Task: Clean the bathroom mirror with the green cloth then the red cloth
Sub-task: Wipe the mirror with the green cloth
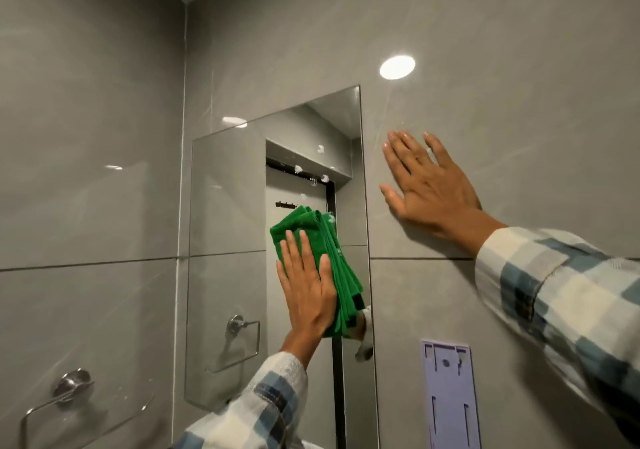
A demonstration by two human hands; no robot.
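Note:
A frameless rectangular mirror [228, 206] hangs on the grey tiled wall. My left hand [306, 282] lies flat on a folded green cloth [311, 227] and presses it against the mirror's right half. Several small white spots [298, 169] sit on the glass above the cloth. My right hand [426, 185] rests flat on the bare wall tile to the right of the mirror, fingers spread, holding nothing. No red cloth is in view.
A chrome towel ring [71, 388] is fixed to the left wall at the bottom left, and its reflection shows in the mirror. A pale purple plastic wall mount [450, 393] sits low on the wall right of the mirror. A ceiling light's glare [397, 67] marks the tile above.

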